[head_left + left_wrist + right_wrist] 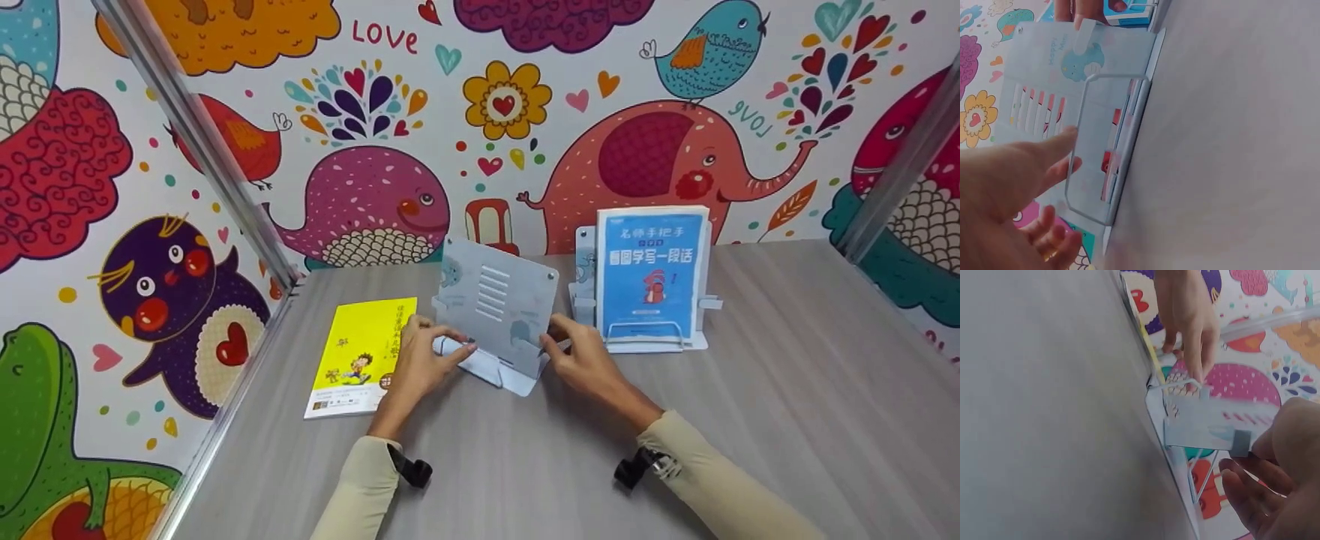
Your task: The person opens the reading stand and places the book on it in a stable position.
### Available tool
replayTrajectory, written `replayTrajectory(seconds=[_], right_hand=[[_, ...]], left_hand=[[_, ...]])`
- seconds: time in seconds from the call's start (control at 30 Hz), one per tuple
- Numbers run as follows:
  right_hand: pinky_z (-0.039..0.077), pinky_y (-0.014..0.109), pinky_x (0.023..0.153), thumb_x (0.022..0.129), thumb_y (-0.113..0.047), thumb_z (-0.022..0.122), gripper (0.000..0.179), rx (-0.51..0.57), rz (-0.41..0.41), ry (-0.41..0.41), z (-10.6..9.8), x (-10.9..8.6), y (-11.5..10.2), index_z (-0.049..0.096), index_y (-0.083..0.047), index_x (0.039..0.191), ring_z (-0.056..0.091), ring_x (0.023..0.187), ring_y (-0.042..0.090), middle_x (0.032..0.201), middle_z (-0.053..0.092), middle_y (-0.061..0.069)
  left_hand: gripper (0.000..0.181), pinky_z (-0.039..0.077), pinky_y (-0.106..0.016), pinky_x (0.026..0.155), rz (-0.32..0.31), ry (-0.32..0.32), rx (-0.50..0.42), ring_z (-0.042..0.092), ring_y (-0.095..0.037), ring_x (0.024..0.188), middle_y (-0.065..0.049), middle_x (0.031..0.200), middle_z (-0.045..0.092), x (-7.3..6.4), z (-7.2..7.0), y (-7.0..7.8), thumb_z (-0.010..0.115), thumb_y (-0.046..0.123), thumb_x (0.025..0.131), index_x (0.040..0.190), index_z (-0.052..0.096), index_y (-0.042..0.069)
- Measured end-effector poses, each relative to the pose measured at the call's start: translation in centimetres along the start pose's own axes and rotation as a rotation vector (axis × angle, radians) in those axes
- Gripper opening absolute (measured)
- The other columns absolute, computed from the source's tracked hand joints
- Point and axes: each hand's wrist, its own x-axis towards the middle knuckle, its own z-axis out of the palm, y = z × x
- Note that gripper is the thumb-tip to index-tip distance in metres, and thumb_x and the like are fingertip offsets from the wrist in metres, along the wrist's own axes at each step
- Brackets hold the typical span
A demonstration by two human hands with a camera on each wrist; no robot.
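A light grey metal book stand [499, 307] with slots and printed animals stands tilted back on the table. My left hand [426, 358] is at its left front, thumb and forefinger pinching the wire bar [1069, 185]. At the opposite side, my right hand [581, 352] pinches the small side tab [1240, 443] between thumb and fingers. No book rests on this stand. To its left lies a yellow book [356, 337], partly behind my left hand. A second stand [585, 262] on the right holds a blue book [652, 270] upright behind its wire bar.
The grey wood-grain table [787, 420] meets a wall [510, 187] printed with cartoon animals at the back. Metal posts [202, 150] edge the left corner. Dark straps with small cameras [411, 469] sit on both wrists.
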Motion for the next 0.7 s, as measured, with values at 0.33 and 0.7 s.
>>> replayTrajectory(seconds=[0.33, 0.7], right_hand=[[0.056, 0.024, 0.075, 0.099, -0.026, 0.082, 0.018, -0.037, 0.079, 0.189, -1.1, 0.9, 2.0, 0.075, -0.011, 0.108, 0.068, 0.088, 0.018, 0.096, 0.075, 0.003], [0.059, 0.023, 0.065, 0.099, -0.028, 0.082, 0.013, -0.09, -0.026, 0.016, 0.3, -0.3, 0.7, 0.08, -0.015, 0.095, 0.068, 0.073, 0.01, 0.083, 0.076, -0.004]], left_hand=[[0.008, 0.047, -0.028, 0.084, 0.045, -0.039, -0.057, 0.06, -0.019, 0.095, 0.003, 0.097, 0.07, -0.1, 0.0, -0.2, 0.087, 0.03, 0.093, 0.099, 0.087, 0.024], [0.013, 0.057, -0.028, 0.083, 0.057, 0.085, -0.008, 0.068, -0.011, 0.089, 0.004, 0.096, 0.077, -0.3, 1.1, 0.4, 0.088, 0.03, 0.092, 0.099, 0.087, 0.02]])
